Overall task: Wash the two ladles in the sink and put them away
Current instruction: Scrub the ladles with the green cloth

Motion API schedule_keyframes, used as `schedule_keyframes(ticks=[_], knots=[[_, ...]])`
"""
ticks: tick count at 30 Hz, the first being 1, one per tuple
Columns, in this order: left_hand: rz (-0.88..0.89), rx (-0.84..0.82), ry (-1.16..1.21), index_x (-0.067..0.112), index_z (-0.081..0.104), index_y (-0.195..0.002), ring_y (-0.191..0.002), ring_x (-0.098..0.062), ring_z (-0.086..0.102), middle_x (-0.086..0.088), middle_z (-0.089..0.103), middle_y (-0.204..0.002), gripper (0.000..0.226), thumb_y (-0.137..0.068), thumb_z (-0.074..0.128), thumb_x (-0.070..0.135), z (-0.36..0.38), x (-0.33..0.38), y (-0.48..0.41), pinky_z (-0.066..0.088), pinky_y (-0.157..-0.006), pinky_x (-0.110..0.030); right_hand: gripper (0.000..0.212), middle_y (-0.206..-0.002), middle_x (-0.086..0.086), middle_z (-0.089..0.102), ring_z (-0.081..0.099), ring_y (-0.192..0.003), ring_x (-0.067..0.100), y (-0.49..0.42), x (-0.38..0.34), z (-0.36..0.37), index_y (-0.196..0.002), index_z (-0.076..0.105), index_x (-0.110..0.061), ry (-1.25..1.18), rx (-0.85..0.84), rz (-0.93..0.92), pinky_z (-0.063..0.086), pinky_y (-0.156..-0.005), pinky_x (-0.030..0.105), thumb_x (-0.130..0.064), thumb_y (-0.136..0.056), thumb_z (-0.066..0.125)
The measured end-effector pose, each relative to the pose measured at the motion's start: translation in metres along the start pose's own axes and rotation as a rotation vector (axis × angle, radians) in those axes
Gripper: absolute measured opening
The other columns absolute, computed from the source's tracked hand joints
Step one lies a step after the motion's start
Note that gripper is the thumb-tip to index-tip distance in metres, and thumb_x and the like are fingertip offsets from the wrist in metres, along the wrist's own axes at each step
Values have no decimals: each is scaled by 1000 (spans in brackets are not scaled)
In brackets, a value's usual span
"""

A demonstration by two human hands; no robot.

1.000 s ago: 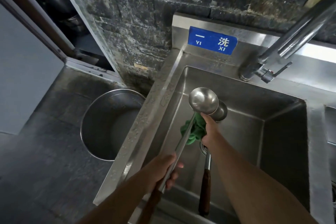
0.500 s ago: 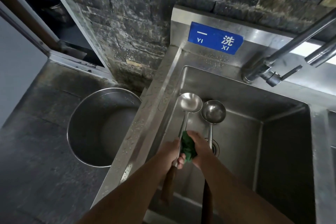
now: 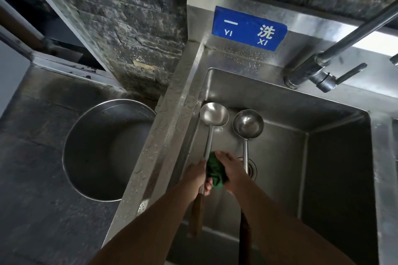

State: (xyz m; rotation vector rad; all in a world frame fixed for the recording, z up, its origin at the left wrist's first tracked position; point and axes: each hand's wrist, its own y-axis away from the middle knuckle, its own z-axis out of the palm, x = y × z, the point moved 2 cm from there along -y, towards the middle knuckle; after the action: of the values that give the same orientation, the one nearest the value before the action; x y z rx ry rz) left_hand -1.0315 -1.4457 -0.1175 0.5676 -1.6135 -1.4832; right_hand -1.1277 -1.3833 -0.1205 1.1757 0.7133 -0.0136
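A: What setting do we have here?

B: We look down into a deep stainless steel sink, its left rim beaded with water, set against a dark, rough stone wall. A blue sign reading "YI XI" is fixed to the backsplash, and a faucet rises at the rear right. Left of the sink, a large round steel pot stands on a dark surface.

A: How do we read the two hands?

B: The left hand is closed around the metal shaft of the first ladle, just above its wooden handle. The right hand curls its fingers over a green cloth and presses it against the same shaft, directly beside the left hand.

A: Where do the ladles lie, and which way do they point?

B: Both are inside the basin, side by side and roughly parallel. We find each long axis running from the near edge toward the back wall, bowl far, handle near, bowl opening upward. The first ladle runs along the left wall; we cannot tell whether its bowl rests on the floor of the sink. The second ladle lies just to its right, held by neither hand, its shaft passing the drain and partly hidden by the right forearm.
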Motion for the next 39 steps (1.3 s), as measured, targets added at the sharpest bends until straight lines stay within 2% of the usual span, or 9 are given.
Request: schedule_keyframes(ticks=[7,11,21,24,26,28,31,35,39], knots=[[38,57,-105,10,56,-85,-39,-15,42,-2,49,-53,52,-101,31,53,-3,-25,-14,36,-40,-22,18,-100,29,68,68,-90,45,-12,23,-4,-101,64,-5,130,-9,-65,54,-87,60,-14,-87,70],[105,104,-151,7,58,-82,-36,-16,44,-5,51,-52,52,-103,30,46,-6,-37,-28,36,-38,-22,28,-101,32,65,65,-76,37,-16,38,-4,-95,66,-18,176,-25,-15,55,-71,50,-30,-73,77],[251,174,-153,7,62,-72,-42,-18,51,-12,54,-59,40,-102,45,29,-13,-49,-48,39,-39,-19,30,-104,17,69,71,-91,33,-22,54,-8,-93,68,-25,304,-8,-80,60,-79,52,-39,-67,78],[278,249,-224,11,65,-68,-50,-27,58,-17,59,-60,49,-92,48,50,-16,-52,-52,48,-49,-35,17,-98,12,71,72,-85,26,-6,38,-13,-97,68,-21,348,-3,-136,62,-74,43,-26,-82,74],[296,294,-375,4,69,-76,-68,-36,65,-27,64,-74,48,-87,52,46,-13,-49,-46,52,-64,-50,20,-97,13,71,72,-79,21,9,19,-21,-103,67,-15,291,0,-147,61,-63,32,-22,-85,73],[303,368,-611,-11,65,-99,-97,-43,64,-36,63,-102,36,-94,53,23,-7,-42,-22,49,-80,-46,21,-94,12,72,72,-77,22,27,0,-35,-103,68,-12,182,-27,-150,59,-62,33,-20,-84,74],[376,474,-833,-1,53,-123,-113,-38,55,-26,54,-123,37,-90,54,18,0,-39,14,46,-90,-36,17,-88,12,70,70,-77,26,54,-26,-57,-98,69,-10,78,-24,-197,60,-68,40,-18,-84,74],[490,383,-886,5,56,-121,-110,-31,57,-15,55,-123,32,-90,53,13,30,-52,46,47,-95,-35,35,-101,22,67,68,-87,37,86,-34,-106,-110,62,0,-72,39,-211,59,-77,54,-26,-89,69],[282,157,-689,10,59,-115,-95,-22,59,-10,63,-117,27,-94,56,26,65,-85,54,52,-91,-36,54,-110,23,71,70,-98,40,106,-7,-151,-112,67,-6,-362,133,26,56,-87,54,-51,-82,69]])
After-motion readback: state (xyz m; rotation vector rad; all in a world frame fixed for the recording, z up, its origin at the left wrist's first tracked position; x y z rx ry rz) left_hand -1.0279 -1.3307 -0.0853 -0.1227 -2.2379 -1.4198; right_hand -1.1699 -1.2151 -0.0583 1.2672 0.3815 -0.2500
